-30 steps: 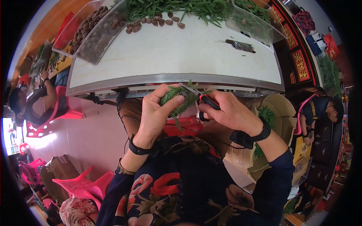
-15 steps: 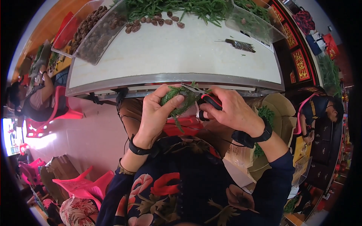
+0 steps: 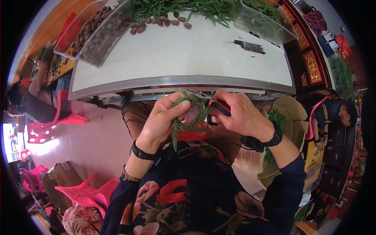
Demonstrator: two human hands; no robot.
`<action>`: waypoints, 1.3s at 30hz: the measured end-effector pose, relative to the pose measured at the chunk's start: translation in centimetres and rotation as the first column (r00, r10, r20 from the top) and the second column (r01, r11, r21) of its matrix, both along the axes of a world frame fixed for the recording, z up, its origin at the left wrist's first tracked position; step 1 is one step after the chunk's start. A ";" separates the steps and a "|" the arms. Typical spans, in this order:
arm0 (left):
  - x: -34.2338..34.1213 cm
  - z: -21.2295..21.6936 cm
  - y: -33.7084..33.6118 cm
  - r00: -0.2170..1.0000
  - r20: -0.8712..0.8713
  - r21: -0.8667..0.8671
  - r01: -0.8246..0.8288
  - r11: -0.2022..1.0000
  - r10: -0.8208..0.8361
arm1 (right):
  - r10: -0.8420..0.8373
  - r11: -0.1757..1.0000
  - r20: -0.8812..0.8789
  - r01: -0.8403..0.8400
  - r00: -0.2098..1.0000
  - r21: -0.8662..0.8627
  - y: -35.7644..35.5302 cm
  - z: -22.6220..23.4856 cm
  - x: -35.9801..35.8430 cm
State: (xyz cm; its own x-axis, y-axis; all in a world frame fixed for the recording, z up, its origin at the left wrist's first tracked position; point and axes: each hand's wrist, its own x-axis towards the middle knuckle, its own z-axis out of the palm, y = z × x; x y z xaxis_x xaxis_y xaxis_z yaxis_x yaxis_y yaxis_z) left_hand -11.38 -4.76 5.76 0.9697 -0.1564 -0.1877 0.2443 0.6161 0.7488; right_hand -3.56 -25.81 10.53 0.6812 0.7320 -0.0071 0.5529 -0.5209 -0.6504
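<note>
My left hand pinches a green artificial pine sprig between thumb and fingers, just in front of the table's near edge. Its needled branches curl round, and one hangs down below the hand. My right hand grips pliers with black and red handles. Their metal jaws point left and reach the top of the sprig, close to my left fingertips. Whether the jaws are closed on a stem I cannot tell.
On the white table lie several pine cones, a heap of green sprigs and a dark wire bundle. Clear bins hold cones and greenery. An opened carton stands right of my lap. People sit at both sides.
The sprig has turned in my left hand, so a branch now hangs lower. The pliers' jaws have shifted slightly. At the left, another person's arm has moved up.
</note>
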 end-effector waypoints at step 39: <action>0.2 -0.1 -0.3 0.996 0.058 0.111 -0.075 0.991 0.069 | -0.044 0.999 0.078 0.043 0.996 0.015 -0.9 -0.3 -0.3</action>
State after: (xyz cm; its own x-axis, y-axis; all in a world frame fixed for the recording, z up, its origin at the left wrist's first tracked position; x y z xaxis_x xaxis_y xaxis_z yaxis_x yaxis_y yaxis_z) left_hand -11.21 -5.01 5.69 0.9869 -0.0665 -0.1471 0.1596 0.5412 0.8256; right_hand -3.88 -26.66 10.26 0.7105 0.7014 0.0572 0.5796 -0.5372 -0.6128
